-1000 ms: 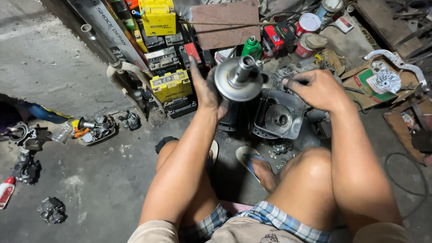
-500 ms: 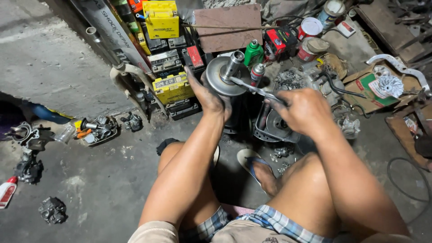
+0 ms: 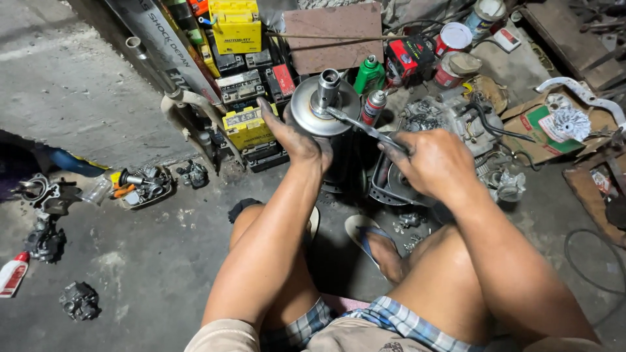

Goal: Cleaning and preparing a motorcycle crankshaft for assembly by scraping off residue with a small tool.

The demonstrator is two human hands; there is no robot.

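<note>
In the upper middle of the frame, a round metal pulley (image 3: 324,111) with an upright shaft stands on the concrete floor (image 3: 98,104) between the person's knees. The left hand (image 3: 297,138) grips its rim from the left side. The right hand (image 3: 435,163) is closed around the handle of a wrench (image 3: 362,125), whose head sits at the shaft. Just behind stand a green bottle (image 3: 369,73) and a small spray can (image 3: 373,107); yellow batteries (image 3: 244,127) lie to the left.
</note>
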